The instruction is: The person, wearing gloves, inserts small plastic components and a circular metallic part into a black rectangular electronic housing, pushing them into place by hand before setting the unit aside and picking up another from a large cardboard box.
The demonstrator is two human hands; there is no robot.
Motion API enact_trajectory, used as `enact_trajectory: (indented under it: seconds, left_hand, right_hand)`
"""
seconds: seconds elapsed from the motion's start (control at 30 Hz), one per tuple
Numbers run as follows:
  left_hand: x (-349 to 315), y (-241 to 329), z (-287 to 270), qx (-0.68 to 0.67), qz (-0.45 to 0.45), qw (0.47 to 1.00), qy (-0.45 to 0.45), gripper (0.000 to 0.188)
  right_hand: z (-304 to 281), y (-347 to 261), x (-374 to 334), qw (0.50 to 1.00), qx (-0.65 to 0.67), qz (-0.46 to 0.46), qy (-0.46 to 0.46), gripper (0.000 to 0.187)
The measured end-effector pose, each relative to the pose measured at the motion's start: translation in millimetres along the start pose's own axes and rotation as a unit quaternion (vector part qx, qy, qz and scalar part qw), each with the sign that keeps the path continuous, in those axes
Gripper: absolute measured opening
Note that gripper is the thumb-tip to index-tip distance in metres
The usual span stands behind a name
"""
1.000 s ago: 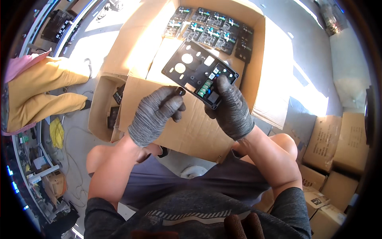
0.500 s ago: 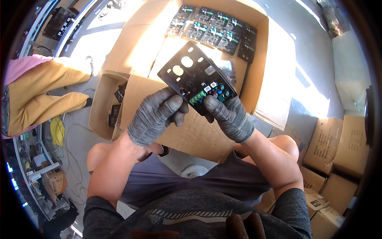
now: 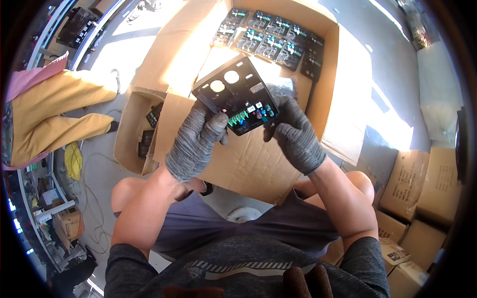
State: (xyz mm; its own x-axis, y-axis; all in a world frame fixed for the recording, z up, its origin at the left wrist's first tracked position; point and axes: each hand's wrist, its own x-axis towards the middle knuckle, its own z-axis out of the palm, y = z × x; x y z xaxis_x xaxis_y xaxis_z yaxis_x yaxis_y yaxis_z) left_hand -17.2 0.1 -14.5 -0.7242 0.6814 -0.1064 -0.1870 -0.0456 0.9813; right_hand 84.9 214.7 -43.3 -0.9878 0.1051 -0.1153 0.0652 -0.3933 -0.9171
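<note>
Both my gloved hands hold a black plastic panel (image 3: 233, 97) tilted above the open carton. The panel has two large round holes, a few small slots, and a circuit board with green terminal blocks along its near edge. My left hand (image 3: 196, 141) grips the near left edge with the thumb on top. My right hand (image 3: 297, 136) pinches the right corner, its fingertips partly hidden behind the panel. Beyond them, several similar black panels (image 3: 271, 47) lie in rows inside the large cardboard box (image 3: 343, 94). A clear plastic bag (image 3: 284, 87) shows behind the held panel.
A smaller carton (image 3: 130, 131) with black parts stands at the left. Near it is another person in yellow trousers (image 3: 59, 116). Sealed cardboard boxes (image 3: 405, 184) are stacked at the right. A cable (image 3: 89, 198) trails over the floor, and shelving lines the left side.
The panel has turned slightly and shifted a little left and nearer. My right thumb has moved off the circuit board to the panel's right corner.
</note>
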Motion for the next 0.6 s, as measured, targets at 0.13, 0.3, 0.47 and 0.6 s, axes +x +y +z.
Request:
enact_trajectory:
  seconds: [0.13, 0.3, 0.47, 0.6]
  left_hand:
    - [-2, 0, -6, 0.105, 0.026, 0.994, 0.012, 0.049]
    - [-3, 0, -1, 0.046, -0.005, 0.999, -0.014, 0.046]
    - [-8, 1, 13, 0.058, -0.005, 0.998, -0.016, 0.043]
    - [-9, -9, 15, 0.071, 0.027, 0.997, -0.018, 0.036]
  right_hand:
    - [-4, -25, 1, 0.994, 0.006, -0.065, 0.083, 0.033]
    - [23, -65, -10, 0.972, -0.208, -0.073, 0.076, 0.019]
    - [21, -58, -9, 0.924, -0.300, -0.201, 0.126, 0.020]
    - [17, -55, -10, 0.916, -0.304, -0.246, 0.091, 0.021]
